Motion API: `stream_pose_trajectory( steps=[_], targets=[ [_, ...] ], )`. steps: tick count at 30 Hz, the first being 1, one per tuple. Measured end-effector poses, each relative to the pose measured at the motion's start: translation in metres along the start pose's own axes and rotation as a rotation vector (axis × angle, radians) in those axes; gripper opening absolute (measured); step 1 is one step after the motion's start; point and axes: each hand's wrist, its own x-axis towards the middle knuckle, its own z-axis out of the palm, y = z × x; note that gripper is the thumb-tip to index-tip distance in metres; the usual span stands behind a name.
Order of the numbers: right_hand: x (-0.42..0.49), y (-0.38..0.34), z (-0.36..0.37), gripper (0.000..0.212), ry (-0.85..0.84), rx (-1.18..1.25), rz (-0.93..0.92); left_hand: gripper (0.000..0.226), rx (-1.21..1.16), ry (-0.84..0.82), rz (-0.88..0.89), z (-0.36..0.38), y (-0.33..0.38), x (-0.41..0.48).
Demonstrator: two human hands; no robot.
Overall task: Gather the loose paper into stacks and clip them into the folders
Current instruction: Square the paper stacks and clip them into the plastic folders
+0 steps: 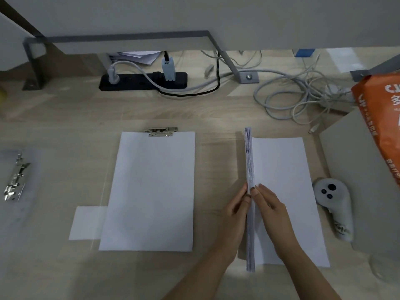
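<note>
A stack of white paper stands on its long edge on the desk, right of centre. My left hand presses its left face and my right hand its right face, so both grip it. A flat sheet lies under and to the right of the stack. In the middle, white paper lies on a clear folder, held under a metal clip at its top edge. A second clear folder with a metal clip lies at the far left.
A small white slip pokes out left of the clipped paper. A white handheld controller lies right of the sheet, beside a grey box and an orange bag. A black power strip and tangled cables sit at the back.
</note>
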Motion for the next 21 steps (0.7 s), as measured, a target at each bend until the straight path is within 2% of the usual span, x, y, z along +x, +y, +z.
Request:
stream_pose_trajectory(
  steps=[5,8,11,13,15,16,18,19,21],
  targets=[
    [0.000,-0.001,0.000,0.041,0.008,0.006,0.000,0.032,0.089,-0.020,0.050,-0.002,0.005,-0.006],
    [0.000,0.001,0.001,0.043,0.046,-0.002,0.001,0.031,0.042,-0.042,0.031,-0.003,0.006,-0.005],
    [0.000,0.003,0.005,0.030,0.133,-0.024,-0.015,0.036,0.060,-0.040,-0.024,-0.010,0.003,0.000],
    [0.000,0.005,0.009,0.023,0.173,-0.019,-0.021,0.037,0.173,0.081,0.010,-0.015,0.001,0.003],
    [-0.001,0.005,0.013,0.032,0.196,-0.024,-0.037,0.037,0.356,0.265,0.153,-0.017,0.005,0.002],
    [-0.001,0.005,0.014,0.031,0.193,-0.032,-0.050,0.037,0.391,0.256,0.180,-0.015,0.010,0.000],
    [-0.001,0.006,0.016,0.019,0.167,-0.069,-0.053,0.045,0.350,0.054,0.041,-0.007,0.017,0.002],
    [-0.001,0.007,0.016,0.022,0.164,-0.091,-0.041,0.052,0.298,-0.024,-0.077,-0.005,0.019,0.004],
    [0.000,0.007,0.017,0.029,0.179,-0.094,-0.032,0.058,0.252,-0.043,-0.249,-0.006,0.019,0.012]
  ],
)
